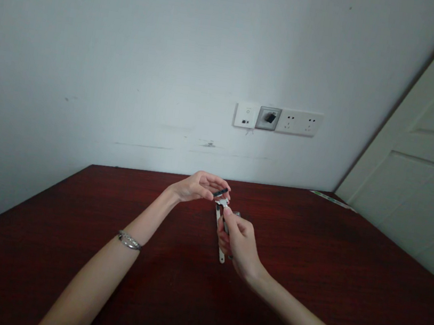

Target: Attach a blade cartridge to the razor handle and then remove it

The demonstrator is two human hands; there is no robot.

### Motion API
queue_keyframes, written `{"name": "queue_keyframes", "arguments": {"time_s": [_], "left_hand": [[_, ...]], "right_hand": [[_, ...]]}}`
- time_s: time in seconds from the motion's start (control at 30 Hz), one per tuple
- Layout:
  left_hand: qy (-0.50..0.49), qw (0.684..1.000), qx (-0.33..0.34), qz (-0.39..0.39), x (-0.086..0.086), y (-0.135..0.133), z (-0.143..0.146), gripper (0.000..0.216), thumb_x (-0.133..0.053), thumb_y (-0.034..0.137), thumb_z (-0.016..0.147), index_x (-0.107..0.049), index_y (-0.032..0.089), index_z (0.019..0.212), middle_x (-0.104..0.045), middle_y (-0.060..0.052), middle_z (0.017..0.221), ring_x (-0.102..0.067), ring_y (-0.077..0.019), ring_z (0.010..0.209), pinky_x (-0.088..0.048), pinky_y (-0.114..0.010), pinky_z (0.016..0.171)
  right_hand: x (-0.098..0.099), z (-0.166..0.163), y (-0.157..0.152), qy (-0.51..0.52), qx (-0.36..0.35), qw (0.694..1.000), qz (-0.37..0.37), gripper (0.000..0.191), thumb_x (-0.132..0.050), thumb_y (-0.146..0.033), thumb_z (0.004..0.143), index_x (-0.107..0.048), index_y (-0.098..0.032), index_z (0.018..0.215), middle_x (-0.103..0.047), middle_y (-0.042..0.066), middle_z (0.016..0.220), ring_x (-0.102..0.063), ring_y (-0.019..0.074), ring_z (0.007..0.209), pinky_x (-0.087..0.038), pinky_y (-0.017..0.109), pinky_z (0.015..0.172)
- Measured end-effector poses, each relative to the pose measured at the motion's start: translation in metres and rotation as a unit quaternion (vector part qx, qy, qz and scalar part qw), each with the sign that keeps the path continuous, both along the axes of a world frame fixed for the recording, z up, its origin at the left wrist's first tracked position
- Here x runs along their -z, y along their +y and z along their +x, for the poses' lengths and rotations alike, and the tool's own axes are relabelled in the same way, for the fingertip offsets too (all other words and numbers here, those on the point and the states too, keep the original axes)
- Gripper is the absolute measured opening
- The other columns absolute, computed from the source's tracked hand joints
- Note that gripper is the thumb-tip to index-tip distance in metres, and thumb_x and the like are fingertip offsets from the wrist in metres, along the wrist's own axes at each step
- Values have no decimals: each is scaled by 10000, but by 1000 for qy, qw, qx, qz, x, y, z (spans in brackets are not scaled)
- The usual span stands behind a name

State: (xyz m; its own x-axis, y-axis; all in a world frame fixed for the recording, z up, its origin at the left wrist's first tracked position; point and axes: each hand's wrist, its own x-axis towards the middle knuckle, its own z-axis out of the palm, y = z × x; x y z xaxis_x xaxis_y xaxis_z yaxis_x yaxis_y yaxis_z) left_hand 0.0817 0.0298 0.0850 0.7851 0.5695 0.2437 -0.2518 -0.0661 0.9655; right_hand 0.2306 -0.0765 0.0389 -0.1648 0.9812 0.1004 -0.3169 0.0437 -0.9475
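My left hand (197, 185) hovers above the far middle of the dark red table (70, 228), fingers pinched on a small dark piece (220, 191). My right hand (239, 241) sits just below and to the right of it. Its fingers are closed round a slim white and silver tool (221, 252), whose metal tip (222, 202) points up toward the dark piece. The tool's lower end sticks out under my right palm. I cannot tell whether the tip touches the dark piece. A silver bracelet (129, 240) circles my left wrist.
A white wall rises behind the table with a row of sockets (299, 123) and a grey plate with a black plug (268, 118). A pale door (423, 159) stands at the right. A thin light strip (331, 199) lies at the table's far right edge.
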Motion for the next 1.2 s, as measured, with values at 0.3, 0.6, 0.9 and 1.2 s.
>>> {"name": "queue_keyframes", "arguments": {"time_s": [0.3, 0.6, 0.9, 1.2], "left_hand": [[7, 1000, 6, -24, 3, 6, -8, 471, -789, 238, 563, -662, 106, 997, -675, -164, 984, -632, -258, 925, -470, -364, 832], [-13, 998, 61, -21, 4, 6, -7, 489, -782, 253, 605, -651, 83, 1045, -676, -164, 986, -634, -242, 928, -484, -334, 822], [40, 997, 71, -5, 3, 10, -10, 484, -768, 244, 626, -621, 113, 1068, -657, -152, 1043, -611, -239, 977, -456, -367, 860], [407, 871, -120, 249, 30, 46, -27, 410, -734, 157, 580, -643, 133, 979, -654, -52, 881, -575, -166, 822, -432, -284, 757]], "right_hand": [[3, 0, 1, 22, -2, 1000, 7, 468, -538, -581, 760, -442, -171, 556, -273, -92, 400, -210, 17, 313, -148, 157, 309], [4, 0, -1, 49, -17, 999, 3, 461, -522, -570, 780, -472, -162, 571, -287, -91, 400, -210, 17, 318, -149, 152, 315], [8, 1, -2, 91, -48, 995, 12, 438, -510, -534, 806, -514, -149, 598, -310, -80, 415, -230, 23, 334, -156, 161, 334], [13, 3, 0, 107, -67, 991, 49, 372, -506, -477, 828, -530, -153, 646, -325, -75, 441, -252, 34, 355, -182, 172, 349]]}}
